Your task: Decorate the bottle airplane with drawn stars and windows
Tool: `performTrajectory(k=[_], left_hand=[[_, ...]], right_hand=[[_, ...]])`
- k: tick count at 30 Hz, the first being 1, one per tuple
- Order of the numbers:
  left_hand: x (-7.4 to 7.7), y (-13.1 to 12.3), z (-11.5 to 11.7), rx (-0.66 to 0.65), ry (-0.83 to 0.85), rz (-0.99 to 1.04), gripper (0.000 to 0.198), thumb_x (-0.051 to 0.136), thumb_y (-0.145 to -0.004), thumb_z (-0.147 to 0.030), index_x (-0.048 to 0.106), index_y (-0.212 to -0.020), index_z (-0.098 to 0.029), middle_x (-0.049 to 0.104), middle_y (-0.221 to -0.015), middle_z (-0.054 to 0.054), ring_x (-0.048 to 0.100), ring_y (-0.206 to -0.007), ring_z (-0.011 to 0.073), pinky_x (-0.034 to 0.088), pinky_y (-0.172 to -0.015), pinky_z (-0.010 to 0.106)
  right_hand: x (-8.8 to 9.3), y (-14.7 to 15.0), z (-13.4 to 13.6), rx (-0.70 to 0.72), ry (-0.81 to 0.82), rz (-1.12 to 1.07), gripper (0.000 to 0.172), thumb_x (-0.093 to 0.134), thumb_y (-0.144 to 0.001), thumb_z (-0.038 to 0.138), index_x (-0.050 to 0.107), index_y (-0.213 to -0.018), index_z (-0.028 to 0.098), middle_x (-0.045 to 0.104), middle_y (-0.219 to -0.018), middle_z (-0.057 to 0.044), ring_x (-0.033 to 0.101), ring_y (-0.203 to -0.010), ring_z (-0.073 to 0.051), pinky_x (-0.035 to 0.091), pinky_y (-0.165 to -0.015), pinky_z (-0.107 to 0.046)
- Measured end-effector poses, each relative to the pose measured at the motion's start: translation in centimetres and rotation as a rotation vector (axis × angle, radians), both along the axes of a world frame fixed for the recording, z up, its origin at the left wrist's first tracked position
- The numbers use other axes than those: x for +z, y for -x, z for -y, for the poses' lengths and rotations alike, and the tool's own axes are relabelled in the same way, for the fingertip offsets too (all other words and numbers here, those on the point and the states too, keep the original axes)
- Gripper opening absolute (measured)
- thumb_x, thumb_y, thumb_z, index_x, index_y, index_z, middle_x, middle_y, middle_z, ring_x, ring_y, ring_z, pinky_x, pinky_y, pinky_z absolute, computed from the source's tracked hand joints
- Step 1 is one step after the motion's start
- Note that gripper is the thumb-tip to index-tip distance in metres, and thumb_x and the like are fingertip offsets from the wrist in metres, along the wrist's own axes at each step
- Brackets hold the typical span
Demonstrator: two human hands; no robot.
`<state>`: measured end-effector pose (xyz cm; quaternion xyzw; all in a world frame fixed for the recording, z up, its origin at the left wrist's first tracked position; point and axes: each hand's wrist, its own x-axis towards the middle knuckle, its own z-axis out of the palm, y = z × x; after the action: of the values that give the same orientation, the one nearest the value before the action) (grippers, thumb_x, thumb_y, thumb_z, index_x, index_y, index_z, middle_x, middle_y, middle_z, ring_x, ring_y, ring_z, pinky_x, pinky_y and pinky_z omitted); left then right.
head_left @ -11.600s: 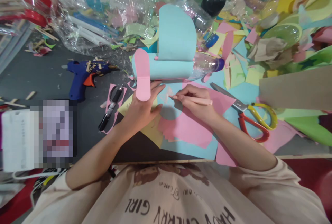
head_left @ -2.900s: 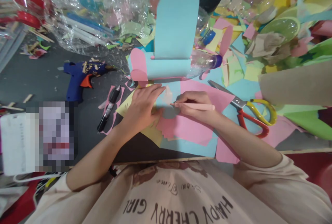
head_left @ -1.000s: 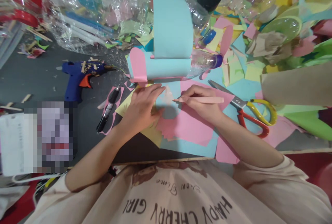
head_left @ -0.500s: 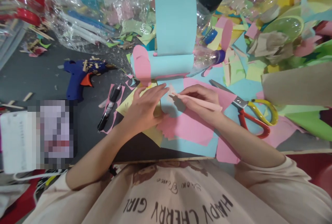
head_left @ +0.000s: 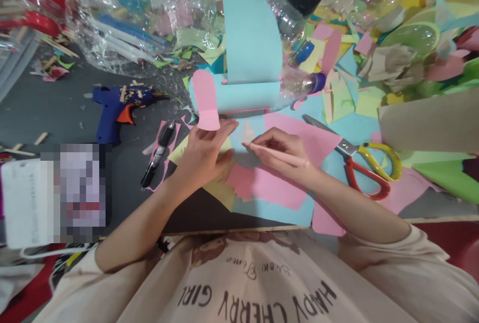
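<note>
**A:** In the head view, what lies around the hands?

**B:** Just above them at frame centre lies a clear bottle (head_left: 295,86) on its side, wrapped in light blue paper. A pink flap (head_left: 205,101) hangs over its left end and touches the left hand's fingertips. To the right, red-and-yellow scissors (head_left: 359,161) rest on the paper sheets. To the left lie a black marker (head_left: 159,153) and a blue glue gun (head_left: 116,106).

**A:** And the hands themselves?

**B:** The left hand (head_left: 204,156) lies flat, fingers loosely together, pressing on a light blue paper piece (head_left: 245,136). The right hand (head_left: 280,156) has its fingers closed round a pink pencil (head_left: 277,154), whose tip rests on that piece, just beside the left fingertips.

**A:** Does anything block the view?

**B:** The hands cover much of the blue piece, and a brown cardboard sheet (head_left: 426,123) covers the scraps at the right edge.

**A:** What about the surface?

**B:** It is a dark grey table (head_left: 56,108), bare at the left. Pink, blue, yellow and green paper scraps are heaped across its centre and upper right. Crumpled clear plastic (head_left: 130,13) fills the upper left.
</note>
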<state>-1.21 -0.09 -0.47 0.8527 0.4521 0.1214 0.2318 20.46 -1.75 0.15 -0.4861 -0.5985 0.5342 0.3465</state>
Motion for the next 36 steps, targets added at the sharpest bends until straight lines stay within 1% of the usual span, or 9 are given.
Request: performTrajectory(k=[6, 12, 15, 21, 25, 29, 31, 33, 36], left_hand=[[-0.9, 0.3, 0.0, -0.002, -0.105, 0.004, 0.045, 0.049, -0.095, -0.02, 0.042, -0.139, -0.02, 0.057, -0.141, 0.012, 0.049, -0.135, 0.0262, 0.038, -0.111, 0.046], [-0.8, 0.2, 0.1, -0.001, -0.102, -0.003, 0.046, 0.049, -0.095, -0.02, 0.041, -0.14, -0.023, 0.057, -0.141, 0.011, 0.05, -0.134, 0.0268, 0.038, -0.111, 0.047], [-0.9, 0.3, 0.0, -0.01, -0.111, 0.025, 0.046, 0.05, -0.094, -0.021, 0.041, -0.139, -0.021, 0.057, -0.141, 0.012, 0.049, -0.135, 0.0271, 0.037, -0.112, 0.047], [-1.2, 0.2, -0.1, 0.01, -0.015, 0.067, 0.048, 0.054, -0.091, -0.019, 0.043, -0.138, -0.021, 0.055, -0.141, 0.012, 0.049, -0.135, 0.0269, 0.038, -0.112, 0.047], [-1.2, 0.3, -0.1, -0.002, -0.021, 0.095, 0.046, 0.052, -0.093, -0.02, 0.042, -0.138, -0.021, 0.055, -0.141, 0.013, 0.049, -0.135, 0.0266, 0.038, -0.112, 0.048], [-1.2, 0.3, -0.1, -0.001, -0.001, 0.084, 0.047, 0.053, -0.092, -0.021, 0.042, -0.138, -0.022, 0.055, -0.142, 0.012, 0.049, -0.135, 0.0268, 0.038, -0.111, 0.048], [-1.2, 0.4, -0.1, -0.004, -0.01, 0.08, 0.049, 0.053, -0.092, -0.02, 0.04, -0.14, -0.023, 0.054, -0.142, 0.012, 0.048, -0.135, 0.0262, 0.037, -0.112, 0.048], [-1.2, 0.4, -0.1, -0.013, -0.031, 0.073, 0.05, 0.053, -0.092, -0.02, 0.039, -0.14, -0.022, 0.054, -0.143, 0.012, 0.047, -0.136, 0.0267, 0.037, -0.112, 0.049], [-1.1, 0.4, 0.0, -0.022, -0.048, 0.048, 0.049, 0.053, -0.093, -0.02, 0.04, -0.14, -0.021, 0.054, -0.143, 0.013, 0.046, -0.137, 0.0277, 0.036, -0.112, 0.049]], right_hand=[[-0.1, 0.1, 0.0, -0.017, 0.027, 0.026, 0.014, 0.064, -0.085, 0.032, 0.062, -0.079, 0.019, 0.062, -0.065, 0.001, 0.05, -0.056, -0.011, 0.037, -0.051, -0.024], [-0.3, 0.1, 0.1, -0.002, 0.049, 0.039, 0.012, 0.065, -0.084, 0.028, 0.062, -0.078, 0.018, 0.062, -0.066, 0.001, 0.049, -0.056, -0.01, 0.037, -0.051, -0.024], [-0.2, 0.1, 0.1, 0.007, 0.043, 0.052, 0.013, 0.064, -0.084, 0.028, 0.062, -0.077, 0.018, 0.062, -0.066, 0.001, 0.049, -0.057, -0.01, 0.037, -0.051, -0.024], [0.2, 0.2, -0.1, 0.099, 0.024, 0.093, 0.017, 0.06, -0.085, 0.028, 0.06, -0.071, 0.018, 0.063, -0.066, 0.0, 0.052, -0.059, -0.011, 0.04, -0.055, -0.025], [0.6, 0.3, -0.3, 0.157, -0.022, 0.117, 0.02, 0.058, -0.083, 0.024, 0.055, -0.064, 0.019, 0.059, -0.062, 0.001, 0.049, -0.056, -0.01, 0.039, -0.054, -0.025], [0.5, 0.4, -0.4, 0.211, -0.037, 0.123, 0.02, 0.06, -0.081, 0.022, 0.055, -0.062, 0.019, 0.058, -0.059, 0.002, 0.048, -0.054, -0.009, 0.038, -0.052, -0.025], [0.3, 0.3, -0.3, 0.173, -0.006, 0.09, 0.02, 0.063, -0.08, 0.025, 0.057, -0.063, 0.019, 0.059, -0.059, 0.001, 0.05, -0.054, -0.01, 0.039, -0.051, -0.025], [-0.1, 0.1, -0.1, 0.056, 0.002, 0.043, 0.018, 0.065, -0.082, 0.031, 0.061, -0.068, 0.02, 0.064, -0.063, 0.001, 0.056, -0.056, -0.011, 0.043, -0.05, -0.025], [-0.6, -0.4, -0.2, -0.114, -0.103, 0.009, 0.021, 0.06, -0.09, 0.041, 0.068, -0.087, 0.022, 0.072, -0.077, -0.002, 0.067, -0.068, -0.015, 0.053, -0.059, -0.028]])
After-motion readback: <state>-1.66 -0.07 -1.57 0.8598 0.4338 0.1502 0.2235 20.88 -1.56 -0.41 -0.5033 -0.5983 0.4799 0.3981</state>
